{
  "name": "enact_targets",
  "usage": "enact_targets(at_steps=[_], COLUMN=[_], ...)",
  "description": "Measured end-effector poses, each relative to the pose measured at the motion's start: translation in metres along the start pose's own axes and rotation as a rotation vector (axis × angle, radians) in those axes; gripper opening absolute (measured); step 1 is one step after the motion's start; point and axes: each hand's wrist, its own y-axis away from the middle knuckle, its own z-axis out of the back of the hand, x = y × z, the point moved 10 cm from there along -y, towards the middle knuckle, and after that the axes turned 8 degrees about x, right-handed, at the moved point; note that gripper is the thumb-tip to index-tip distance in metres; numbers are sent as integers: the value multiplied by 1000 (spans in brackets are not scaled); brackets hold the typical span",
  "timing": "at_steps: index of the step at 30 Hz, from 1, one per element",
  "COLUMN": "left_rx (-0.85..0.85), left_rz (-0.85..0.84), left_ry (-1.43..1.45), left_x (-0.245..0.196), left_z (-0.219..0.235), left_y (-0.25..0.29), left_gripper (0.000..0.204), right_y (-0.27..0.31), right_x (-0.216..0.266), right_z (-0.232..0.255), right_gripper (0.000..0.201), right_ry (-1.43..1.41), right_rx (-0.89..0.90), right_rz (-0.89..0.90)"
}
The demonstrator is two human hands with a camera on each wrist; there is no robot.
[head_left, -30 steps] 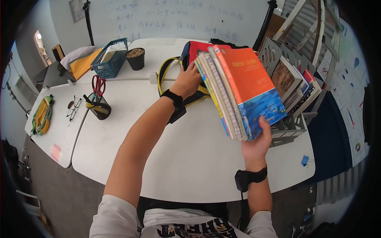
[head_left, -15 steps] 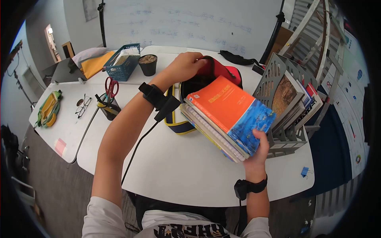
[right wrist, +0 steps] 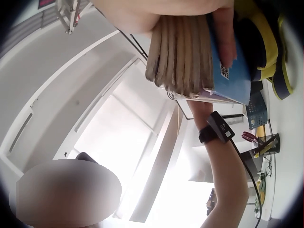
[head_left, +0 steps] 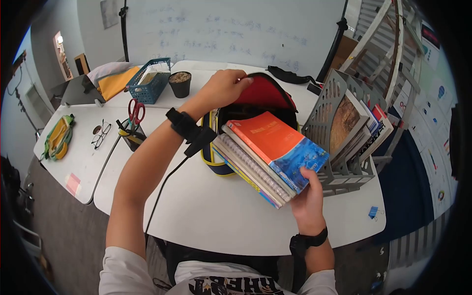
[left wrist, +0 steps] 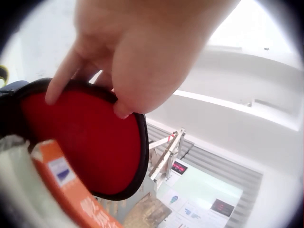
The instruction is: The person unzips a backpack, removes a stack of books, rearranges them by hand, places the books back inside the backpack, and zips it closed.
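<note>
Since half second ago, stack of books (head_left: 268, 155) lowered, far end now at mouth of bag (head_left: 255, 105). Right hand (head_left: 307, 199) grips stack at near end, thumb on blue corner of top orange book, fingers curled underneath. Left hand (head_left: 223, 88) pinches red flap (left wrist: 90, 140) of bag at rim, holding it up and open. Bag stands on white table (head_left: 221, 211), just beside grey book rack (head_left: 339, 132). Pen cup with scissors (head_left: 132, 130) near left forearm.

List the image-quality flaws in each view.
Head view: fisheye bending, dark vignette corners, even lighting. Left wrist view: left hand looms blurred over the red-lined bag flap. Right wrist view: window glare washes out the background behind the stack of books.
</note>
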Motion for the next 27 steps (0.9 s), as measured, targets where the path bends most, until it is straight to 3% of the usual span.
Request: enact_targets(at_steps=[4, 5, 6, 8, 10, 12, 14, 15, 18, 20, 21, 22, 24, 26, 27], left_rx=[77, 84, 89, 93, 77, 48, 20, 61, 141, 92, 83, 74, 27, 68, 57], left_rz=[-161, -208, -252, -373, -427, -466, -484, -428, -267, -160, -118, -103, -13, 112, 126], left_ry=[-103, -99, -97, -150, -120, -119, -119, -109, -53, 294, 178, 178, 227, 367, 320], left_x=[-36, -41, -45, -52, -61, -67, -64, -53, -27, -5, 8, 18, 48, 90, 100], left_z=[-11, -12, -13, -21, -31, -35, -33, -34, -31, -24, -25, -29, -39, -62, -70], left_y=[29, 35, 42, 50, 54, 54, 59, 58, 61, 67, 70, 75, 79, 79, 80], left_gripper=[24, 23, 21, 19, 19, 18, 17, 20, 25, 30, 42, 42, 53, 55, 52], right_y=[-22, -44, -61, -92, -124, -153, -164, -161, -138, -120, -86, -79, -70, -50, -38], right_x=[-14, -23, -25, -29, -49, -60, -70, -72, -54, -22, 4, 3, -24, -32, -30], right_z=[5, 21, 16, 9, 25, 39, 54, 52, 58, 28, -18, -26, -33, -54, -64], right_gripper=[45, 41, 37, 41, 48, 59, 63, 66, 55, 50, 39, 39, 29, 19, 21], right_ry=[-95, -129, -159, -119, -194, -180, -84, -59, 354, 1387, 1876, 1877, 2297, 2284, 2223], right_rx=[65, -73, -37, -62, -215, -158, -186, -71, 137, 371, 340, 360, 570, 613, 634], right_rz=[-96, -78, -44, 40, 68, 132, 58, -46, -316, -129, 126, 124, 17, 327, 384])
